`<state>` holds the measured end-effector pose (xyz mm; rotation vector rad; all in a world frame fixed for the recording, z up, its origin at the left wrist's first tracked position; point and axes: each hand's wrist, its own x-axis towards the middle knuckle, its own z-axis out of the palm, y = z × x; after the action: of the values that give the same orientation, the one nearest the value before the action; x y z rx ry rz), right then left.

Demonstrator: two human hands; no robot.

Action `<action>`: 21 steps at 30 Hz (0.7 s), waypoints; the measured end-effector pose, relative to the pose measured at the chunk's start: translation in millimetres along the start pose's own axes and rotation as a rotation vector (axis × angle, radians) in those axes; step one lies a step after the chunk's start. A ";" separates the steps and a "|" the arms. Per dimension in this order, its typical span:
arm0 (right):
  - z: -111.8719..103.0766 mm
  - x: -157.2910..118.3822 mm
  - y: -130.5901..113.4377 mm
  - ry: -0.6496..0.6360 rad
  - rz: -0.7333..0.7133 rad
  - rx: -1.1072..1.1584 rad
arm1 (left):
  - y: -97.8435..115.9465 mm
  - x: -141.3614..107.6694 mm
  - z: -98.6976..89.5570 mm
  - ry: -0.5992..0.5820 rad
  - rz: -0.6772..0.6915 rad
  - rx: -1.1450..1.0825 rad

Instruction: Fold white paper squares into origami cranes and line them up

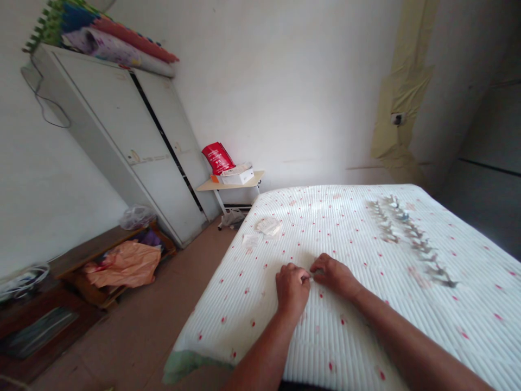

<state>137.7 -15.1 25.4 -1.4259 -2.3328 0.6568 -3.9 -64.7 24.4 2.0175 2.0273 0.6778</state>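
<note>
Over the middle of a white ribbed bed cover with small red marks (334,320), my left hand (292,285) and my right hand (331,274) are close together. The fingers of both are bent and pinched around something too small to make out between them. Several small grey-brown objects (419,239) lie in rows on the cover to the right, blurred. Beyond my left hand lie a whitish round packet (268,225) and a small paper slip (250,240).
A small table (207,185) holding a red bag (218,158) and a white box (240,177) stands past the bed's far left corner. At left are a grey cabinet (122,125) and a low wooden shelf with an orange plastic bag (126,263).
</note>
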 end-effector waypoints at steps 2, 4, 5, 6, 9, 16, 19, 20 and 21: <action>0.5 -1.0 -1.1 -0.002 -0.006 -0.019 | 1.3 0.1 -1.3 -0.001 -0.017 0.002; 1.1 -1.6 -1.0 0.005 -0.017 -0.030 | 2.6 0.1 -2.5 -0.008 -0.037 0.007; 1.4 -1.7 -0.8 0.005 -0.022 -0.033 | 3.1 0.2 -2.9 -0.013 -0.043 0.010; 1.6 -1.9 -0.7 0.005 -0.027 -0.036 | 3.4 0.2 -3.1 -0.017 -0.045 0.012; 1.4 -2.8 -1.2 0.012 -0.033 -0.045 | 2.9 0.2 -2.2 -0.010 -0.034 0.011; -2.9 -6.3 -6.1 0.028 -0.055 -0.026 | -1.9 1.0 3.5 0.037 -0.001 -0.032; -4.2 -5.7 -5.2 0.019 -0.050 -0.030 | -3.3 1.6 5.1 0.049 0.006 -0.048; -4.8 -5.1 -4.6 0.013 -0.053 -0.029 | -3.5 1.8 5.2 0.050 0.007 -0.051; -5.3 -4.4 -3.8 0.007 -0.060 -0.022 | -3.5 1.8 5.0 0.052 0.008 -0.054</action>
<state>139.5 -19.4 31.7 -1.3596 -2.3746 0.6107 -4.9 -61.9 18.8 1.9992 2.0072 0.7857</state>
